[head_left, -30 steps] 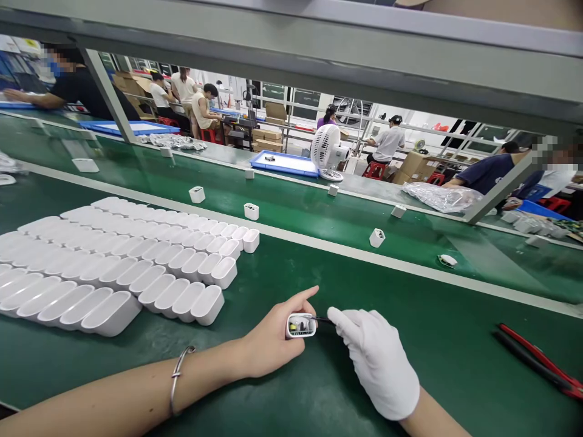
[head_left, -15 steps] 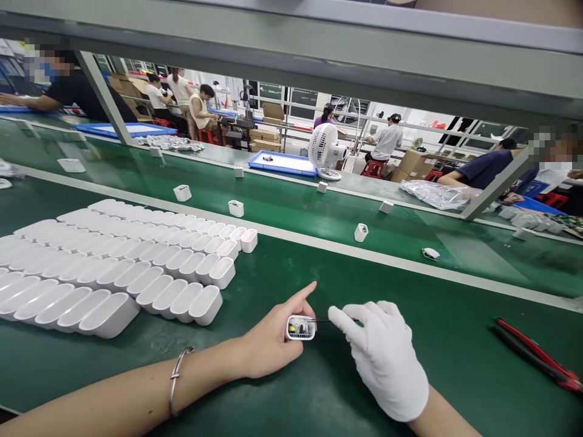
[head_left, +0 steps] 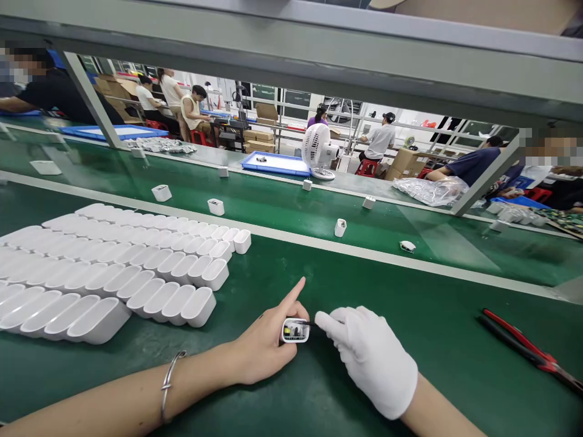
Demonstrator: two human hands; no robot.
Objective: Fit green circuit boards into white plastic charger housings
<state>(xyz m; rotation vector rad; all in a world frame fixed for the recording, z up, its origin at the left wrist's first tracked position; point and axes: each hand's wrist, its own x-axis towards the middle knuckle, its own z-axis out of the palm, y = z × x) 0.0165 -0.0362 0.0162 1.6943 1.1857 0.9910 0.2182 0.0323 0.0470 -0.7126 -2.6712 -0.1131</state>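
Observation:
My left hand (head_left: 259, 347), bare, is closed around a small white oval casing (head_left: 296, 339) with its thumb and fingers, while the index finger points outward. The open end of the casing faces me and shows electronic parts inside, one of them yellow. My right hand (head_left: 376, 361), in a white glove, pinches a thin black tool (head_left: 311, 323). Its tip reaches the upper right of the casing's opening. Most of the tool is hidden by the gloved fingers, so its kind cannot be made out.
Rows of empty white oval shells (head_left: 107, 318) stand left on the green bench. Red-and-black pliers (head_left: 523, 343) lie at the right. Beyond a pale strip (head_left: 364, 247), several white casings (head_left: 340, 227) sit spaced out on a green belt. A metal shelf frame (head_left: 291, 51) crosses overhead.
The black tool's tip has come closer into the casing's opening as my right hand moved toward my left. The view has shifted slightly, and the pieces on the belt have moved left.

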